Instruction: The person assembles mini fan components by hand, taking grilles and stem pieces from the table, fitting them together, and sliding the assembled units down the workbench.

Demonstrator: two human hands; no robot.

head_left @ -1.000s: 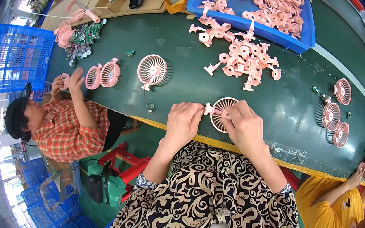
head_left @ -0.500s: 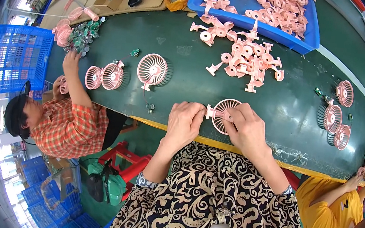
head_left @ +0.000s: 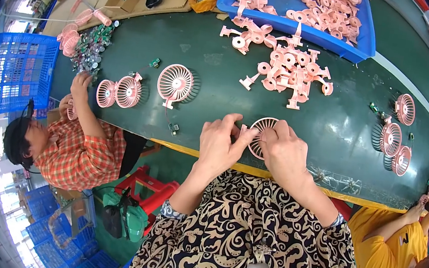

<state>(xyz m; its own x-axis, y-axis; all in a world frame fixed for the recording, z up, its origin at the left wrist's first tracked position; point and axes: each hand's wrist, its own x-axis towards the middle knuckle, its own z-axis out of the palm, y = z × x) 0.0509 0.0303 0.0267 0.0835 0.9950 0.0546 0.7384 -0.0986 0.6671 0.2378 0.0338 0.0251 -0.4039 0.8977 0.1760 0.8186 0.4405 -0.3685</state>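
Observation:
A round pink fan cage [head_left: 263,123] with radial ribs is between my hands near the front edge of the table. My left hand [head_left: 219,146] is closed around its short stem on the left, the thumb reaching across to the rim and the index finger raised and bent. The pinched fingers of my right hand [head_left: 286,152] press on the cage's middle and hide much of its right half. What lies under the fingertips is hidden. Beyond my hands is a loose heap of pink brackets [head_left: 289,71] with ring-shaped ends.
A blue bin [head_left: 292,24] of pink brackets stands at the back. On the left lie a fan cage [head_left: 175,83] with a wired circuit board [head_left: 173,129] and a pile of boards [head_left: 92,46]. More cages [head_left: 390,138] lie right. Co-workers sit on both sides.
My left thumb has moved right, over the stem to the rim, and its index finger has lifted. My right fingers have drawn closer together. The left co-worker's hand has shifted slightly nearer.

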